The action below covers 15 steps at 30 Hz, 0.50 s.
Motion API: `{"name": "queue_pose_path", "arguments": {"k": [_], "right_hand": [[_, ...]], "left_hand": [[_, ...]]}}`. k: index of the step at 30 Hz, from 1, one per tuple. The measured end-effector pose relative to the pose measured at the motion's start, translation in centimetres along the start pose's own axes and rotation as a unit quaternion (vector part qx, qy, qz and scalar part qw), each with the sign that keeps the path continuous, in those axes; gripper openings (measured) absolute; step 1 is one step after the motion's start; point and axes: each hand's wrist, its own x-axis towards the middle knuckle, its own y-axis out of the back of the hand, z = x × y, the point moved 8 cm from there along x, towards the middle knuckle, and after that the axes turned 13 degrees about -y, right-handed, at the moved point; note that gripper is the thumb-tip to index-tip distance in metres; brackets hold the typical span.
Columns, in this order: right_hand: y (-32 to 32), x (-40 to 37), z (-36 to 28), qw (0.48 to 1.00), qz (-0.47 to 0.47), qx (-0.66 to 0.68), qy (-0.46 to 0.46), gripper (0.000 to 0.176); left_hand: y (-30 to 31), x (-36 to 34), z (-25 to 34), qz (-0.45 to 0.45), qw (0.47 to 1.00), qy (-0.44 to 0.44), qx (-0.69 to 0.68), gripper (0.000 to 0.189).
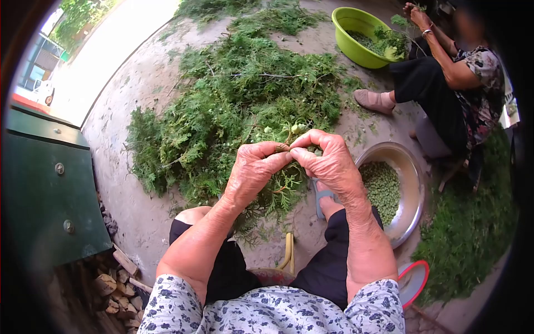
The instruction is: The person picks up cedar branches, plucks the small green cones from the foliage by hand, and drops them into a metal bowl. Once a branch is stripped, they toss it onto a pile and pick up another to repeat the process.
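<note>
My left hand point(253, 170) pinches a small evergreen sprig point(287, 146) between thumb and forefinger, in front of my knees. Fingertips of my right hand point(331, 161) close on the same sprig, right against the left ones. Round green cones point(297, 128) show just above the fingers, and part of the sprig is hidden behind the hands. Green foliage hangs below them. Beyond lies a big heap of cut evergreen branches point(239, 89) on the ground. By my right forearm stands a metal basin point(413, 183) with many green cones point(380, 189) in it.
At upper right a seated person point(445, 89) holds a sprig up beside a lime-green tub point(347, 47). Stripped greenery point(467, 239) is piled at the right, near a red-rimmed vessel point(421, 278). A dark green metal panel point(50, 189) and firewood point(114, 292) are on my left.
</note>
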Motion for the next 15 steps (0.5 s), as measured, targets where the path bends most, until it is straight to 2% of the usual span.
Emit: {"name": "queue_pose_path", "arguments": {"k": [1,2,3,5,9,10,11,12,15], "right_hand": [[0.3,0.1,0.2,0.998,0.032,-0.051,0.008,0.010],[0.4,0.0,-0.3,0.989,0.076,-0.085,0.095,0.010],[0.2,-0.2,-0.2,0.989,0.079,-0.085,0.095,0.010],[0.4,-1.5,-1.4,0.961,0.149,-0.161,0.165,0.010],[0.8,-2.7,-1.2,0.948,0.185,-0.182,0.183,0.010],[1.2,-3.3,-1.6,0.944,0.192,-0.176,0.201,0.010],[1.9,-3.8,-1.7,0.941,0.208,-0.174,0.203,0.009],[2.9,-4.0,-1.4,0.953,0.204,-0.149,0.168,0.008],[6.6,-5.3,0.8,0.983,0.176,-0.003,0.048,0.007]], "left_hand": [[-0.3,-0.1,-0.2,-0.002,1.000,-0.001,0.001,0.014],[-0.3,-0.2,-0.4,0.013,1.000,-0.002,0.007,0.013],[-0.3,-0.4,-0.7,0.028,1.000,-0.003,0.012,0.012],[-0.7,-0.5,-0.8,0.032,0.999,-0.007,0.028,0.011],[-1.7,-0.5,0.0,0.055,0.996,-0.030,0.062,0.010],[-1.5,-0.6,-0.7,0.108,0.994,-0.006,-0.033,0.009],[-1.3,-1.0,-1.3,0.162,0.978,0.022,-0.126,0.008],[-1.6,-1.2,-1.3,0.173,0.957,0.050,-0.228,0.008],[-1.6,-2.6,0.3,0.192,0.941,0.093,-0.262,0.008]]}}
